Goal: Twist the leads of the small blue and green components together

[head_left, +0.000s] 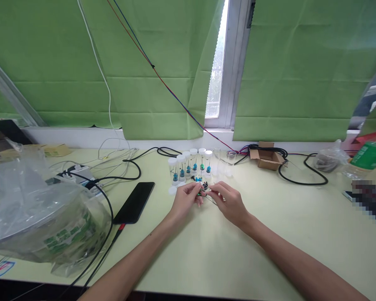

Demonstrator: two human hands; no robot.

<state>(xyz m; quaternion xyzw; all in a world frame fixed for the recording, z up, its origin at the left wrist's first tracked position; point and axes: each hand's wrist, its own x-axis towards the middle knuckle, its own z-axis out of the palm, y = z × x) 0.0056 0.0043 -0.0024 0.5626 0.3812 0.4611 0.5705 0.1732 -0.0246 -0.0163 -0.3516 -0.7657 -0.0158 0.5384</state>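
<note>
My left hand (186,197) is closed in a pinch on a small green part (201,193); the fingers cover much of it. Facing it, my right hand (228,201) has thumb and forefinger pressed together right beside that part, and what lies between them is too small to make out. A thin wire (211,200) slants out below the right fingertips. Just beyond the fingers lie small black pieces (205,185) and a small blue piece (198,179). Behind them stand several clear tubes (188,161) with white caps, most holding a blue part on thin stems.
Two uncapped clear tubes (230,164) stand right of the capped ones, near white caps (173,190) at the left. A black phone (134,203), plastic bag (47,217) and black cables (138,167) lie left. A cardboard box (266,158) and bottle (368,154) stand right.
</note>
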